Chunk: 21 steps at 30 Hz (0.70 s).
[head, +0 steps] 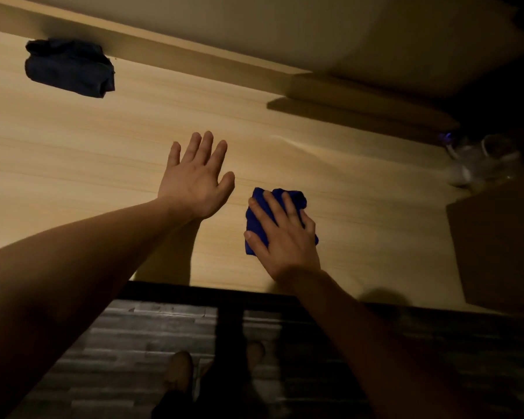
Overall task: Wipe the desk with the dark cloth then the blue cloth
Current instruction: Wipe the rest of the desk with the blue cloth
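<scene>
A light wooden desk (73, 152) fills the view. The dark cloth (68, 68) lies bunched at the far left, against the raised back ledge, with no hand near it. A folded blue cloth (288, 198) rests near the desk's front edge. My right hand (285, 237) lies flat on top of the blue cloth, fingers spread, pressing it to the wood and hiding much of it. My left hand (197, 176) hovers open just left of the blue cloth, fingers apart, holding nothing.
A brown cardboard box (496, 249) stands at the right end of the desk. Behind it sit clear cups or jars (478, 161) in shadow. A raised ledge (194, 58) runs along the desk's back. Below the front edge are dark floor planks and my feet.
</scene>
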Tool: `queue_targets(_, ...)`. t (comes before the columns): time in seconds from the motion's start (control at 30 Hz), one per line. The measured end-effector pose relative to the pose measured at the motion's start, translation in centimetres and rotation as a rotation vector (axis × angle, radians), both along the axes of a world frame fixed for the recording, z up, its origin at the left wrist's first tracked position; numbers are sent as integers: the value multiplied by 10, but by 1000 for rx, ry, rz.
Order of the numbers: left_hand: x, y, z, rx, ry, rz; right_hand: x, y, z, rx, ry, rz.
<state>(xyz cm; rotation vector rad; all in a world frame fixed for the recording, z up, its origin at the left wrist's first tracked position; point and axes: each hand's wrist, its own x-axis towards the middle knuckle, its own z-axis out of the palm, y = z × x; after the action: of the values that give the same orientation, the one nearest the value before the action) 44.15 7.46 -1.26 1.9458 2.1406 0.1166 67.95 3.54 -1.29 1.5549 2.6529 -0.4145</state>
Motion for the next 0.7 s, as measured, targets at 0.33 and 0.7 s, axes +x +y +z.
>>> queue_targets(0.33,-3,-2,1,8,-14,-24,10,-76,-11,201,125,-50)
queue_targets(0.7,-2,0,-2,7,21,-17,35,40,45,51,463,-217)
